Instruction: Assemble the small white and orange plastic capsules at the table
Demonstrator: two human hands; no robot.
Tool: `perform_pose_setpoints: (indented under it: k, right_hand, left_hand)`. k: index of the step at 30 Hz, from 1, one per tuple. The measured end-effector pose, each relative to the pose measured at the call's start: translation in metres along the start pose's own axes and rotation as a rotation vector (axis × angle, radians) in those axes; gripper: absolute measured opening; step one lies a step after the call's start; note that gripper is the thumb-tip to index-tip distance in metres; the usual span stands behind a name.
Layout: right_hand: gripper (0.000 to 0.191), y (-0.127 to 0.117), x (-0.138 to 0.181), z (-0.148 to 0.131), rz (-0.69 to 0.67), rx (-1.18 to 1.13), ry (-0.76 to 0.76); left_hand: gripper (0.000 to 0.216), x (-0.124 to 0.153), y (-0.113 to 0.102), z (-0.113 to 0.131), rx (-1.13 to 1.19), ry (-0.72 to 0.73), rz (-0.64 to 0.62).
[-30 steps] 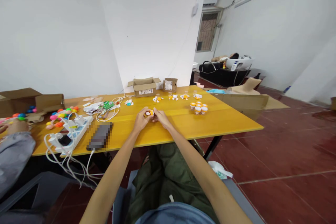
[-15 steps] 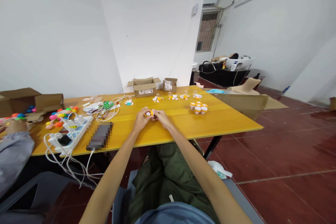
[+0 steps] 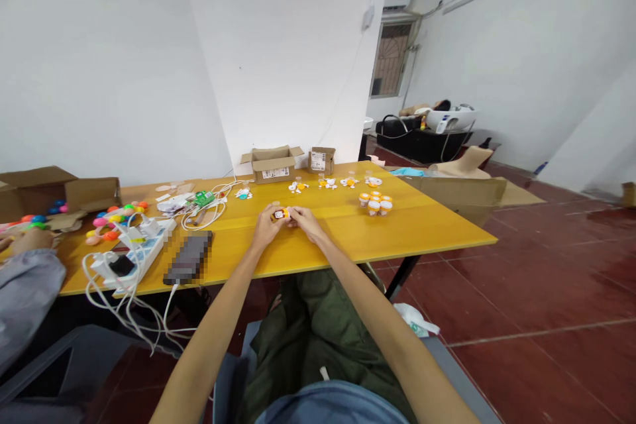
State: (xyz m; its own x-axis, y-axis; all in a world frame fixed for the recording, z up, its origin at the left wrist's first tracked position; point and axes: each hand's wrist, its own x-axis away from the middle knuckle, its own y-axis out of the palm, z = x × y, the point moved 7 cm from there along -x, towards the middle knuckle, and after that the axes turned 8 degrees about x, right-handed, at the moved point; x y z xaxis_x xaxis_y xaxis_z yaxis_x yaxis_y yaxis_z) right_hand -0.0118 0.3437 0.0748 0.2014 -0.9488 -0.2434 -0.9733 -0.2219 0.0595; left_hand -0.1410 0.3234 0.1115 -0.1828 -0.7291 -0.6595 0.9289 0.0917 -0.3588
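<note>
Just above the table's front half, my left hand [image 3: 267, 228] and my right hand [image 3: 307, 222] meet around a small orange-and-white piece with a dark part [image 3: 279, 214]. Both hands have their fingers closed on it, and they cover much of it, so its exact kind is unclear. To the right of my right hand stands a cluster of small clear tubs with orange-and-white lids [image 3: 376, 203]. Beyond the hands lie small heaps of white and orange plastic parts [image 3: 299, 187], and a white and teal heap [image 3: 244, 193] is farther left.
Two cardboard boxes [image 3: 275, 165] stand by the wall. Left on the wooden table [image 3: 417, 232] are a phone [image 3: 189, 257], a power strip [image 3: 144, 248] with white cables, and colourful balls [image 3: 122, 215]. A co-worker's sleeve [image 3: 30, 285] shows at far left.
The small piece has turned slightly between my fingers, with its dark part showing more at the left. Both hands stay in nearly the same place.
</note>
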Motion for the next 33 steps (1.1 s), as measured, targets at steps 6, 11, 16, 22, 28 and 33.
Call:
perform_pose_setpoints:
  k: [6,11,16,22,28,33]
  right_hand:
    - [0.046,-0.001,-0.001,0.0,-0.005,0.024,-0.032]
    - [0.047,-0.002,-0.002,0.002,0.011,0.057,-0.036]
    - [0.05,-0.001,-0.002,0.005,0.017,0.106,-0.018]
    - [0.051,-0.001,0.0,0.002,0.046,0.151,0.004]
    - [0.05,-0.002,0.002,0.001,0.075,0.202,0.057]
    - [0.053,-0.002,0.003,0.0,0.089,0.254,0.084]
  left_hand:
    - [0.018,0.0,-0.001,-0.002,0.011,-0.008,0.012]
    - [0.018,0.0,0.0,0.002,0.018,-0.014,-0.004]
    - [0.019,0.001,0.002,0.003,0.021,-0.004,-0.039]
    - [0.02,0.002,0.004,0.004,0.04,0.01,-0.067]
    - [0.021,0.002,0.006,0.007,0.026,0.032,-0.094]
    - [0.02,0.001,0.008,0.011,0.01,0.068,-0.109]
